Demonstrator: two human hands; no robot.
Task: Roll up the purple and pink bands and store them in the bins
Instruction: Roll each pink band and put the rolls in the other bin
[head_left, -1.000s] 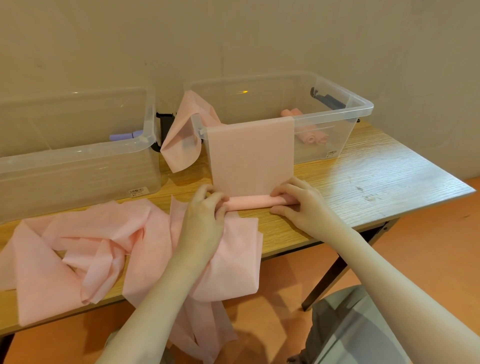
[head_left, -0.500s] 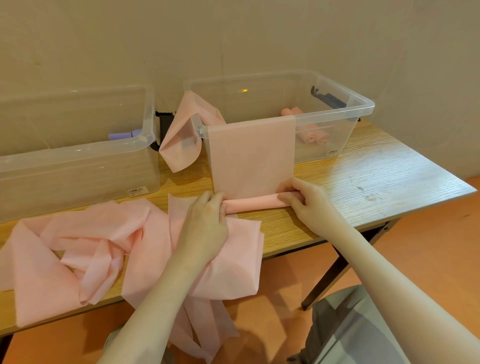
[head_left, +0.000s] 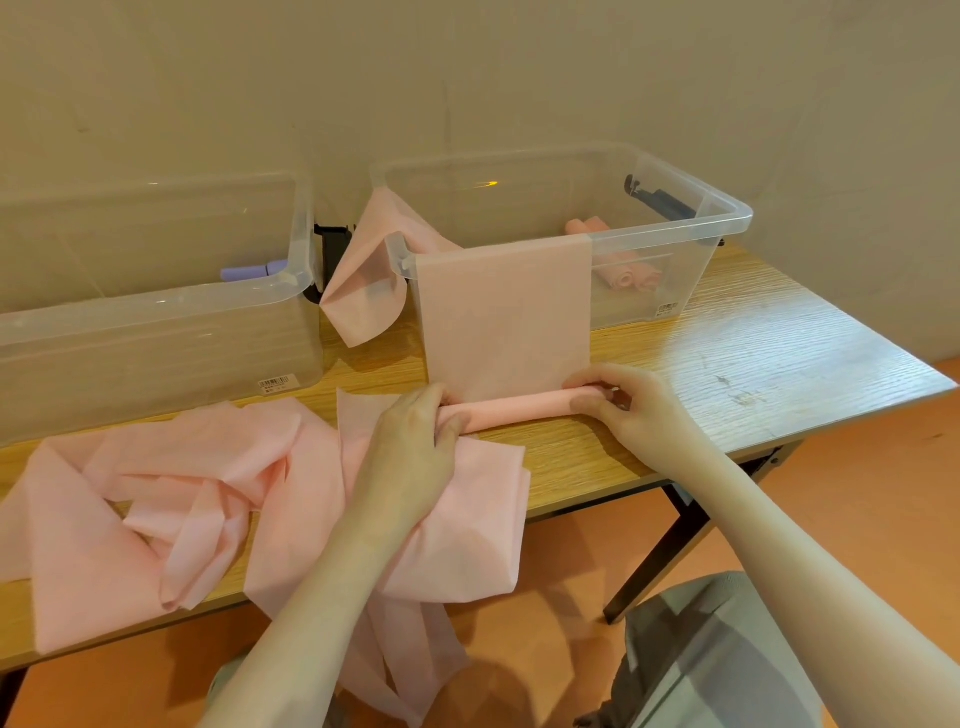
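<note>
Few pink rolls (head_left: 626, 270) binned right, purple roll (head_left: 249, 271) left. Both hands, left hand (head_left: 415, 441) and right hand (head_left: 634, 402), pinch pink band roll (head_left: 519, 409) ends, mid-roll; loose pile (head_left: 171, 488) on counter (head_left: 753, 364) remains.

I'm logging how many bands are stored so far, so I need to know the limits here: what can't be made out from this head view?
- Rolled pink bands in the right bin: blurred by the clear wall and partly behind the draped pink band; no count possible.
- Purple roll in the left bin: only its top shows above the rim.
- Bin label: print too small.
- Left hand: fingertips hidden behind the roll.
</note>
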